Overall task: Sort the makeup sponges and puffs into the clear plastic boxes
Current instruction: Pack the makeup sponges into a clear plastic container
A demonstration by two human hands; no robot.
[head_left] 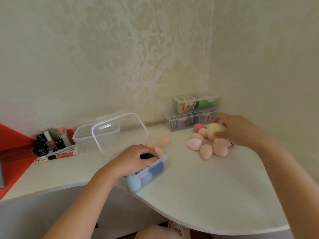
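A small clear box [165, 158] lies near the table's front edge with blue and lilac sponges inside. My left hand [134, 158] reaches into it, fingers curled round a dark blue sponge [146, 155]. My right hand [236, 129] grips a yellow egg-shaped sponge [214, 127] at the back of a heap of pink and peach sponges [207, 145]. A few more peach sponges [164, 141] lie beside the left hand.
Two closed clear boxes [189, 118] of puffs are stacked at the wall corner. A large clear tub with its lid [119, 133] leaning on it stands at centre left. Cosmetic bottles [51, 144] crowd the far left. The table's curved edge [189, 219] runs in front.
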